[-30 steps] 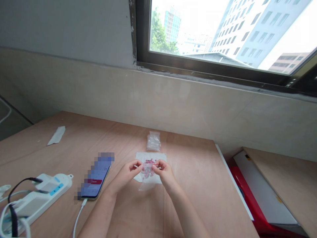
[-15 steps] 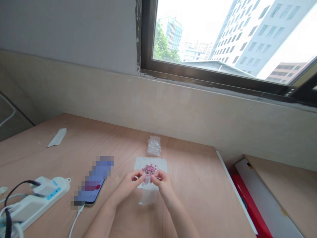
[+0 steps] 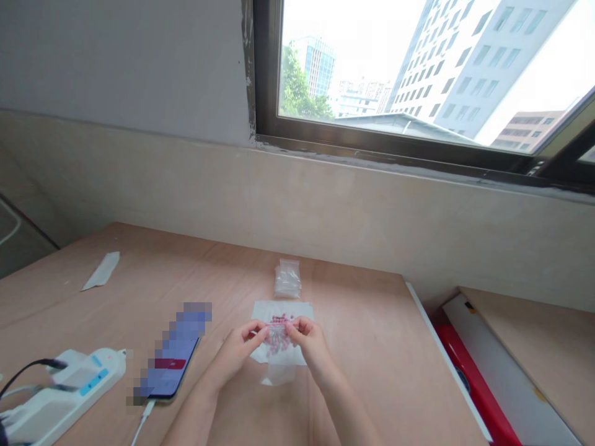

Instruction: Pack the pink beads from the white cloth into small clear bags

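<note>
My left hand (image 3: 237, 352) and my right hand (image 3: 310, 347) pinch the top edge of a small clear zip bag (image 3: 277, 337) from either side. Pink beads fill its lower part, between my hands. Beneath it lies a white paper sheet (image 3: 283, 308) on the wooden table (image 3: 381, 347). A second clear plastic bag (image 3: 287, 280), folded or bunched, rests just beyond the sheet. A clear plastic scrap (image 3: 277, 375) sticks out below the sheet, near my wrists.
A phone (image 3: 170, 371) with a charging cable lies left of my left hand. Further left are a white power strip (image 3: 60, 396) with plugs and a white paper strip (image 3: 101, 271). A red-and-white object (image 3: 469, 378) stands past the table's right edge. A wall and window are behind.
The bag with the beads now hangs lower between my fingers, with the beads inside it between my hands. The whole view has tilted slightly, and the table sits lower in the frame.
</note>
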### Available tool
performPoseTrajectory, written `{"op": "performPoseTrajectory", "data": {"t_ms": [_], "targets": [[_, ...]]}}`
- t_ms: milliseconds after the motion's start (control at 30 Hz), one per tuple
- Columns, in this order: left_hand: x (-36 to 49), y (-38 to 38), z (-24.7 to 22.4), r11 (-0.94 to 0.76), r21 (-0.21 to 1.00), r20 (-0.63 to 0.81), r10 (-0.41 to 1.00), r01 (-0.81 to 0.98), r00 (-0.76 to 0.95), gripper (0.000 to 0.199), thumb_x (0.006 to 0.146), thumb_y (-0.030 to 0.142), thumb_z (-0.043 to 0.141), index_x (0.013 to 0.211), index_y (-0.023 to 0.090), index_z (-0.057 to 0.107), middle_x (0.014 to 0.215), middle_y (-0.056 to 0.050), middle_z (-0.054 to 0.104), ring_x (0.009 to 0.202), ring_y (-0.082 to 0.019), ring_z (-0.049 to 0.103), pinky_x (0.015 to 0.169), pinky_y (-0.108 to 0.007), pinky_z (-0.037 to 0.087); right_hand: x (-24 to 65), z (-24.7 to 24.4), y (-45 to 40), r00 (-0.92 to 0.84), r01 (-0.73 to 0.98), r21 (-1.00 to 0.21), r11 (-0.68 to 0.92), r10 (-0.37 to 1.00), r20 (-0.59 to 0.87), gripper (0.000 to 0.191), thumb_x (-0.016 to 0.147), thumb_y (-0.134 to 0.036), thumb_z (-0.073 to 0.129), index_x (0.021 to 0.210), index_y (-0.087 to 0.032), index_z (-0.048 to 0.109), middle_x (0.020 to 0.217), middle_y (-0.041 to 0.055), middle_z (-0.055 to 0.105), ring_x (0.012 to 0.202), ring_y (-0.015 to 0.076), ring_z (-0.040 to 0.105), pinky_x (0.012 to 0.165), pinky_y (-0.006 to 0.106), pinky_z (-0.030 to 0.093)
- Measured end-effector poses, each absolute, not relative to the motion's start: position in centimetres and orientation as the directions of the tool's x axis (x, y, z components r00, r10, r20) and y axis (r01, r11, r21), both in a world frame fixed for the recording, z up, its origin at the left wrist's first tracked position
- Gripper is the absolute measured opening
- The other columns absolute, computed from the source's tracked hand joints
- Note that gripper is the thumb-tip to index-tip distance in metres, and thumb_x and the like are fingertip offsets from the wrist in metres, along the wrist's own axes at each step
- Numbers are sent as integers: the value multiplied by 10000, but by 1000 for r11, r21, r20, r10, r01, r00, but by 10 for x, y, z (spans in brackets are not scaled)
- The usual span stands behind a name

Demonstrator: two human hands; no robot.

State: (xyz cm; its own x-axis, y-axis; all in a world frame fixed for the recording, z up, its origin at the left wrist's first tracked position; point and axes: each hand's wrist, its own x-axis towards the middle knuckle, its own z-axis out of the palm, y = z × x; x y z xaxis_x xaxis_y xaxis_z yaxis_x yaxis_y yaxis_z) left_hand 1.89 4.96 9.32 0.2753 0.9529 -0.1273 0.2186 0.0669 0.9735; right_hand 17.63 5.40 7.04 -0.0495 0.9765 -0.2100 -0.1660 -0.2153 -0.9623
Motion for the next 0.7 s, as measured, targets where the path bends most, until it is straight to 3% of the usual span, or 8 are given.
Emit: {"op": "performPoseTrajectory", "data": {"t_ms": [200,300,467,567,700], "targets": [[12,50,72,119,975,-138,986,185,94,299,681,452,483,701,166,567,636,13,556,573,-111,467,570,-212,380,172,44,33,-159,-170,-920,-352,932,-327,332,527,-432,639,532,-157,454,495,-10,527,424,70,402,447,207,278],[7,49,51,185,978,-186,983,97,-2,383,624,499,514,803,163,560,703,-12,590,579,-118,492,580,-232,402,178,44,42,-12,-153,-933,-325,945,-328,311,515,-401,635,521,-159,440,456,-34,482,401,61,376,430,202,271],[-5,43,17,258,966,-258,963,-20,-75,425,557,534,565,740,150,548,594,6,549,521,-114,477,544,-242,411,191,77,104,170,-75,-984,-161,970,-172,176,598,-314,557,636,-153,499,572,-9,535,509,91,464,475,205,329],[-9,39,8,237,971,-238,971,-30,-27,385,595,511,561,744,156,555,600,8,547,535,-111,479,554,-234,409,190,85,149,193,98,-984,-149,973,-128,128,649,-288,493,655,-161,497,614,8,565,542,107,495,496,216,349],[-10,37,4,208,978,-207,978,-14,30,339,647,486,533,750,164,563,612,9,541,550,-108,476,558,-221,399,178,72,187,310,388,-888,-246,943,-126,89,637,-196,493,692,-136,528,709,83,599,654,172,545,595,267,379]]}}
